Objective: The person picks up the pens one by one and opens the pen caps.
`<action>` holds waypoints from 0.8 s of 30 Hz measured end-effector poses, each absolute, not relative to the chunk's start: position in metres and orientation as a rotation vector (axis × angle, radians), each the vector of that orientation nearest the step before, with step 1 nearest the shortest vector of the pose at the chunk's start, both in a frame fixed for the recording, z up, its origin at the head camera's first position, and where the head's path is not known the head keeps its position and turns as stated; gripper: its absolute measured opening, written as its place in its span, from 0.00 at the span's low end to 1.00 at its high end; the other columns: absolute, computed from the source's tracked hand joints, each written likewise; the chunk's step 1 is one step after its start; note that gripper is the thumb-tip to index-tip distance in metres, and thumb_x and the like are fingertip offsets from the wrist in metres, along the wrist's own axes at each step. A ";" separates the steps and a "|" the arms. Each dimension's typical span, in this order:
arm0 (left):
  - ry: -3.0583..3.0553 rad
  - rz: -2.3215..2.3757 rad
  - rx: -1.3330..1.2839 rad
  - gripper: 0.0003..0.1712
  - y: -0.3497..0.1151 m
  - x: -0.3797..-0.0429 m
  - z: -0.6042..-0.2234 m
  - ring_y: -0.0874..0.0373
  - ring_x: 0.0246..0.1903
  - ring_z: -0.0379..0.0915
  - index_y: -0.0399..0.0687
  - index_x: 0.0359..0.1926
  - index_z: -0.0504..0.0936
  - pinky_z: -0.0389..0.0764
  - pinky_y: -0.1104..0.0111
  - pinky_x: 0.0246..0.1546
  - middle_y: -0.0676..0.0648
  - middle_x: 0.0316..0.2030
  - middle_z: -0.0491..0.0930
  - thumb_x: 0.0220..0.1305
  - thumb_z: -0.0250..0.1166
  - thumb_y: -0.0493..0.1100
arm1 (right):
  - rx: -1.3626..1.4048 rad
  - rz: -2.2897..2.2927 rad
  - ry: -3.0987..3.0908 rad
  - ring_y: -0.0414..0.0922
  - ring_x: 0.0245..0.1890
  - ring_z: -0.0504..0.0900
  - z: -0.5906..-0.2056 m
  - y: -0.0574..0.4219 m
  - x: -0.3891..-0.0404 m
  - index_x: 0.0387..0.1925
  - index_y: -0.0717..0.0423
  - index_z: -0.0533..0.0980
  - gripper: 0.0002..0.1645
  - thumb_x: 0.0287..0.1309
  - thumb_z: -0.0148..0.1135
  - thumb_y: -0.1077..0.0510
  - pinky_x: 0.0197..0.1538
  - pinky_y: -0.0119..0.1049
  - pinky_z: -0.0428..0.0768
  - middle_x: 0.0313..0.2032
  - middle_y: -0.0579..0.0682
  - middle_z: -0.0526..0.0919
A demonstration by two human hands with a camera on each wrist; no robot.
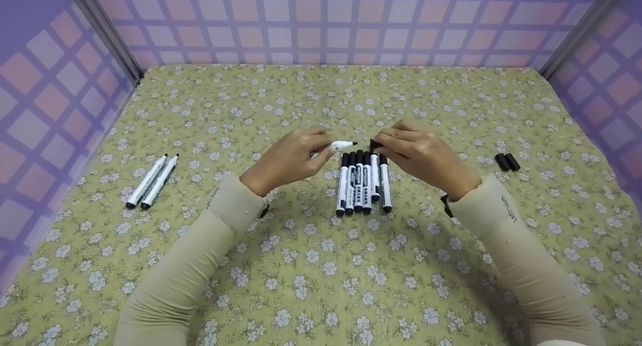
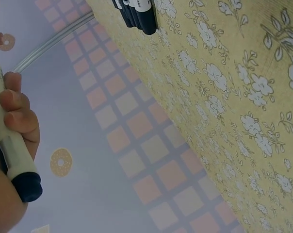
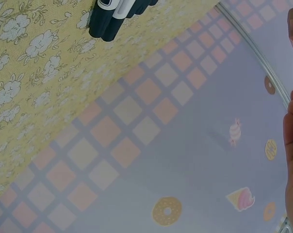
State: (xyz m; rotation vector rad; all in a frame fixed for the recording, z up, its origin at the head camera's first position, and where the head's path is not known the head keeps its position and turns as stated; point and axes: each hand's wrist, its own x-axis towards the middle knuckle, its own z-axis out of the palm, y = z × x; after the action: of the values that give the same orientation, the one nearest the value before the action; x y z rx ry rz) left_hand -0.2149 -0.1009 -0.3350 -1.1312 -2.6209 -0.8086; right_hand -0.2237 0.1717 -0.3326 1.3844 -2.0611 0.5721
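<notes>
My left hand point(image 1: 301, 153) grips a white marker point(image 1: 342, 145) by its barrel, its black tip bare and pointing right. The left wrist view shows the same marker with its dark end plug and the fingers curled around it. Just to the right, my right hand point(image 1: 419, 145) pinches a black cap point(image 1: 374, 144), a small gap away from the tip. Below both hands lies a row of several capped whiteboard markers point(image 1: 358, 185), side by side with caps pointing away from me. In the right wrist view the hand is only partly seen at the edge.
Two uncapped markers point(image 1: 153, 181) lie on the left of the flowered tablecloth point(image 1: 301, 266). Two loose black caps point(image 1: 507, 161) sit together on the right. Checkered panels point(image 1: 321, 25) enclose the table at the back and both sides.
</notes>
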 end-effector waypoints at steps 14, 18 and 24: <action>-2.765 -0.855 -0.880 0.18 -0.118 -0.215 -0.329 0.55 0.35 0.74 0.40 0.54 0.81 0.78 0.64 0.39 0.45 0.40 0.80 0.70 0.57 0.45 | 1.387 0.602 -2.095 0.49 0.38 0.82 -0.334 0.175 -0.223 0.45 0.66 0.82 0.14 0.55 0.65 0.68 0.44 0.32 0.82 0.39 0.57 0.87; -2.813 -0.901 -0.806 0.17 -0.127 -0.217 -0.328 0.54 0.37 0.75 0.39 0.53 0.81 0.78 0.63 0.40 0.44 0.42 0.81 0.69 0.58 0.44 | 1.391 0.599 -2.095 0.50 0.39 0.82 -0.335 0.176 -0.223 0.45 0.66 0.82 0.14 0.56 0.65 0.67 0.44 0.33 0.82 0.39 0.57 0.87; -2.897 -0.964 -0.677 0.17 -0.141 -0.219 -0.329 0.54 0.35 0.70 0.40 0.53 0.82 0.74 0.64 0.36 0.44 0.41 0.78 0.69 0.58 0.45 | 1.404 0.625 -2.062 0.50 0.37 0.82 -0.336 0.178 -0.224 0.44 0.67 0.82 0.14 0.52 0.66 0.70 0.42 0.34 0.83 0.38 0.58 0.87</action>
State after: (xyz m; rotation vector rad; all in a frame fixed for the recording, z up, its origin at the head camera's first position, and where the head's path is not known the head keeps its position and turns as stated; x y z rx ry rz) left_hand -0.2195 -0.1413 -0.3292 -0.6766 -2.8969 -0.9642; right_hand -0.2235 0.1778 -0.3363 1.4037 -2.0621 0.6247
